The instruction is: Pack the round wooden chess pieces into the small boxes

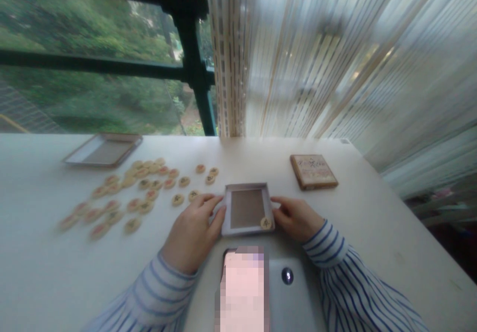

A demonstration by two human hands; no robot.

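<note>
A small shallow open box sits on the table in front of me, its inside floor brown and its walls pale. One round Chinese chess piece lies in its near right corner. My left hand grips the box's left wall, fingers closed along it. On the opposite side, my right hand holds the right wall with curled fingers. Many more wooden chess pieces, marked in red or dark characters, are scattered left of my left hand. Two dark-marked pieces lie just beyond its knuckles.
A larger open tray rests at the back left. At the right stands a closed, flat brown box with writing on its lid. Close to me are a phone with a blurred screen and a grey device. Curtains hang behind the table.
</note>
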